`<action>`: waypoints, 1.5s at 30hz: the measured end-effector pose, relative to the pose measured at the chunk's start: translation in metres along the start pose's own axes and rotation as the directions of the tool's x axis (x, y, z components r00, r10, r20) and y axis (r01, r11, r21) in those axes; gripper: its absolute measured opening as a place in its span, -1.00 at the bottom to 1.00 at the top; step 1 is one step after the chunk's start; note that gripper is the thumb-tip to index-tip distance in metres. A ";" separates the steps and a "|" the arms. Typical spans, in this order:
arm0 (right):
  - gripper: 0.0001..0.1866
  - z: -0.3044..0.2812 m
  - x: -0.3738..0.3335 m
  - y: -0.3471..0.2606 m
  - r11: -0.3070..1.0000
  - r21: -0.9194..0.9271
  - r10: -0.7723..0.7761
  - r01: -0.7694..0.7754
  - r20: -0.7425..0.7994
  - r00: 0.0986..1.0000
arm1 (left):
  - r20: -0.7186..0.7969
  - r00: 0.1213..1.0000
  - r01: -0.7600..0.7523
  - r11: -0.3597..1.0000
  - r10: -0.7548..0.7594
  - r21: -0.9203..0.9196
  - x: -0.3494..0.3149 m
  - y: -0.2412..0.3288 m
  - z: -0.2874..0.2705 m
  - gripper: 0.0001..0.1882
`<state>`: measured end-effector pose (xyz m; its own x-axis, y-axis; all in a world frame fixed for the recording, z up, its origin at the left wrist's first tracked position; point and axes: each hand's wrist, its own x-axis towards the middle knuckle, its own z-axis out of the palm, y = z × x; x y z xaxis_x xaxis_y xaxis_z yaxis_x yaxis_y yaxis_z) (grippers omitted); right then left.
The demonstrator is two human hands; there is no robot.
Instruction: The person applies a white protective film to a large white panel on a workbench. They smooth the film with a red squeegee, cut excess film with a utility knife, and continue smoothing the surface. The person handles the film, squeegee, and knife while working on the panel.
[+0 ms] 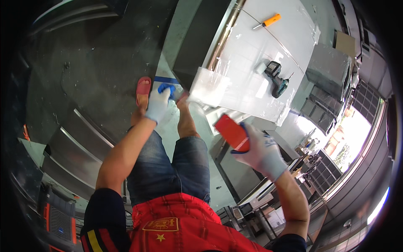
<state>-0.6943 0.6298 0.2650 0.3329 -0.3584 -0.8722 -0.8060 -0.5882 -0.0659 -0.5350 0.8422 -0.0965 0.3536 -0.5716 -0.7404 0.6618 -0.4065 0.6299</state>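
In my right hand (262, 153), which wears a white glove with blue coating, is a small red rectangular box (231, 132). Thumb and fingers grip its lower end; the upper end points toward the worktable. My left hand (159, 103), gloved the same way, hangs in front of my legs, above the floor. Its blue-coated fingers are curled in, and I cannot see what lies inside them, if anything. A cordless drill (277, 79) lies on the white worktable (247, 54), out of reach of both hands. Farther back on it rests an orange-handled screwdriver (270, 20).
Clear plastic film (210, 88) hangs over the worktable's near left corner. Dark metal sheets (84, 143) lie to the left. An orange-and-black case (58, 220) stands at lower left. Machines and a cluttered bench (308, 155) fill the right, near a bright opening.
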 end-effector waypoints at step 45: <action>-0.35 0.036 0.096 0.182 0.961 -0.255 0.124 -0.106 0.054 0.991 | 0.833 0.553 -0.817 -0.202 -0.010 0.540 -0.041 0.028 0.207 -0.01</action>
<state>-0.8268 0.5140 0.1519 0.2034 -0.3888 -0.8986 -0.6854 -0.7119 0.1529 -0.6678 0.7069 0.0000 -0.3612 -0.9061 -0.2205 -0.7800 0.1640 0.6040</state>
